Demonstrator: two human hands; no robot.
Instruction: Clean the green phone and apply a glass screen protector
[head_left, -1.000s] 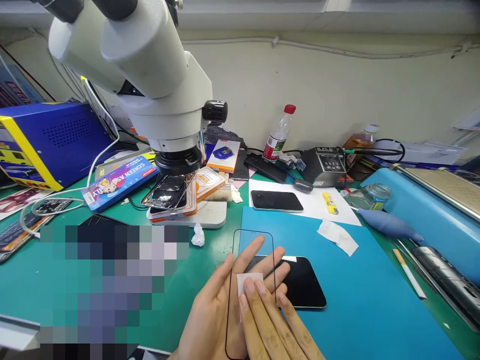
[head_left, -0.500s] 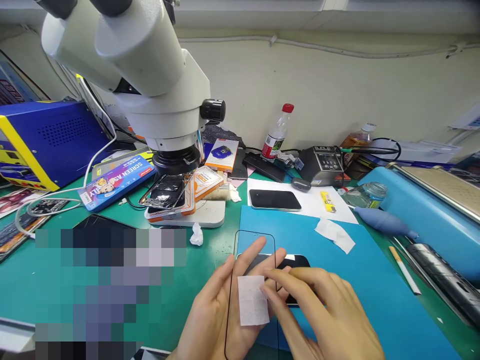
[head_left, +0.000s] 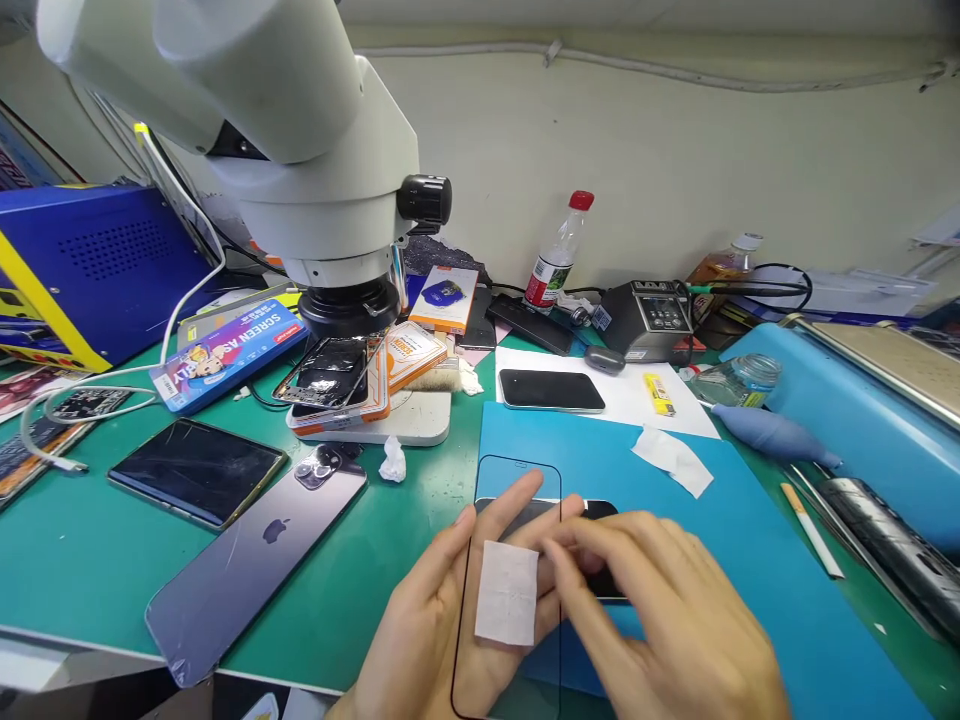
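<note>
My left hand [head_left: 420, 620] holds a clear glass screen protector [head_left: 517, 480] with a thin black border. Its palm and fingers show through the glass, with the thumb along the left edge. A small white square wipe [head_left: 506, 595] lies flat across the middle of the protector. Over the right edge, my right hand [head_left: 667, 610] has thumb and forefinger pinched together, just beside the wipe; whatever is between the tips is hidden. Beneath both hands a dark phone [head_left: 604, 545] lies on the blue mat [head_left: 750, 590], partly covered.
A microscope [head_left: 330, 190] overhangs the left side. A purple-grey phone [head_left: 255, 570] and a dark-screened device [head_left: 196, 470] lie at left. Behind the mat rests a black phone [head_left: 551, 390] on white paper. A crumpled tissue [head_left: 673, 460], blue air blower [head_left: 772, 432] and cigarette [head_left: 812, 530] sit at right.
The right-hand fingertips have drawn slightly right, away from the wipe's edge. The left hand still holds the protector with the wipe on it. The view has shifted a little.
</note>
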